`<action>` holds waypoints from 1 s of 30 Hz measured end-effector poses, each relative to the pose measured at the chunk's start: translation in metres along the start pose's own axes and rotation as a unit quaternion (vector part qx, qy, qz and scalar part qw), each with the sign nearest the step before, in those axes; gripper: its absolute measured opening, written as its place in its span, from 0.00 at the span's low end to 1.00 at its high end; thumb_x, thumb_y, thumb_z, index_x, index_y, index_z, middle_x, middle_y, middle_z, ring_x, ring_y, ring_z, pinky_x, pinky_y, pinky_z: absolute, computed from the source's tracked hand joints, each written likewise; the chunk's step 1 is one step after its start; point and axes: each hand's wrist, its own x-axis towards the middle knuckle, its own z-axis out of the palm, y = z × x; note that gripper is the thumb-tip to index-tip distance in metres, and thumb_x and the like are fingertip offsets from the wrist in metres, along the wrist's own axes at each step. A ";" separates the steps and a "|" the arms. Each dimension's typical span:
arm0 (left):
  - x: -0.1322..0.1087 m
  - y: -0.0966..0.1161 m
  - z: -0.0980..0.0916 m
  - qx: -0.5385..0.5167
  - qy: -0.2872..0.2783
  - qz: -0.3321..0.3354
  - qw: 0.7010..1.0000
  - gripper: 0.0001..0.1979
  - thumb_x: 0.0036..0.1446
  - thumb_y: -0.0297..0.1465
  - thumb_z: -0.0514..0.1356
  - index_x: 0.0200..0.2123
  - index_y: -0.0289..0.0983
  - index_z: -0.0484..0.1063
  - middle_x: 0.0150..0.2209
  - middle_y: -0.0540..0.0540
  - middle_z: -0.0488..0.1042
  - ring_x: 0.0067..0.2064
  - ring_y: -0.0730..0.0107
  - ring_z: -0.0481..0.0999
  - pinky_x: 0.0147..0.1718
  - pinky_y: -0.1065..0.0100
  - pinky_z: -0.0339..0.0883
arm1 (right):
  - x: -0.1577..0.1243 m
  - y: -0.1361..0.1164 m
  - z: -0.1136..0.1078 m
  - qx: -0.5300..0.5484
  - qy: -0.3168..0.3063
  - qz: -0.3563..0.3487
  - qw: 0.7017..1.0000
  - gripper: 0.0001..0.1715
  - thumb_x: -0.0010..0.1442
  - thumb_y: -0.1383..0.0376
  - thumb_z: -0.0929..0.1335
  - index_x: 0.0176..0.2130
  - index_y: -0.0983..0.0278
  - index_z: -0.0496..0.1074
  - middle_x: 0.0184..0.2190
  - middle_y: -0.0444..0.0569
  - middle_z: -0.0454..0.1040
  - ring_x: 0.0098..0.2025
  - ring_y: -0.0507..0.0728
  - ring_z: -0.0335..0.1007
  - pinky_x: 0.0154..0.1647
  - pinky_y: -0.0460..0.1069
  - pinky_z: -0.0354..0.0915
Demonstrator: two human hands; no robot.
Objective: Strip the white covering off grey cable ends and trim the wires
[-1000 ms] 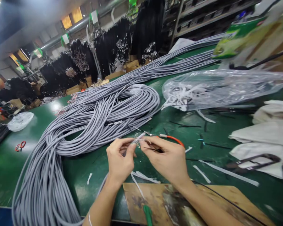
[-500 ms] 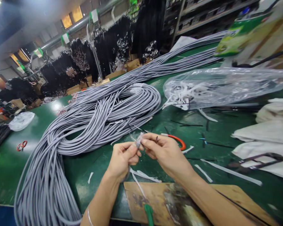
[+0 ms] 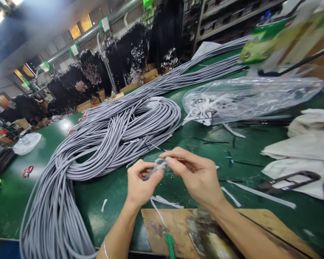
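Between finger and thumb my left hand (image 3: 142,182) grips a grey cable (image 3: 150,174), its end pointing up and right. Whitish, frayed-looking material shows at that cable end, too blurred to make out fully. The fingertips of my right hand (image 3: 192,172) pinch this frayed end. Behind both hands, a large coiled bundle of grey cables (image 3: 118,140) spreads over the green table (image 3: 110,205). Loose white strips (image 3: 167,202) lie just below my hands. My right hand mostly hides the orange-handled tool behind it.
A stained board (image 3: 162,219) with a green-handled tool (image 3: 169,244) lies at the front edge. To the right are a clear plastic bag (image 3: 253,100) of white strips, white cloth (image 3: 294,144) and dark-handled cutters (image 3: 294,180). Small red-handled pliers (image 3: 27,171) lie left.
My left hand has turned so more of the cable end shows between its fingers. My right hand has shifted slightly and now covers the orange handle. The view has moved a little.
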 end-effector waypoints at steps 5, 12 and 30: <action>-0.001 -0.005 0.002 0.008 0.045 0.050 0.998 0.07 0.39 0.28 0.67 0.27 0.35 0.78 0.20 0.54 0.63 0.21 0.81 0.59 0.19 0.75 0.52 | 0.001 -0.002 0.001 -0.024 -0.022 -0.048 0.998 0.05 0.49 0.68 0.68 0.23 0.62 0.73 0.19 0.43 0.70 0.22 0.49 0.65 0.20 0.42 0.62; -0.003 -0.007 0.003 -0.009 0.093 0.097 0.991 0.07 0.45 0.35 0.66 0.27 0.38 0.80 0.23 0.50 0.70 0.23 0.76 0.66 0.21 0.74 0.60 | 0.000 0.002 0.001 0.008 -0.015 -0.003 1.000 0.03 0.49 0.66 0.69 0.24 0.62 0.73 0.20 0.42 0.70 0.21 0.48 0.65 0.19 0.40 0.62; 0.002 -0.003 0.004 -0.217 -0.042 -0.064 0.973 0.22 0.46 0.47 0.62 0.23 0.36 0.58 0.15 0.58 0.60 0.09 0.85 0.56 0.07 0.81 0.51 | 0.000 0.008 0.001 -0.063 -0.055 0.006 0.997 0.16 0.53 0.57 0.66 0.19 0.64 0.66 0.16 0.42 0.63 0.18 0.48 0.57 0.17 0.43 0.56</action>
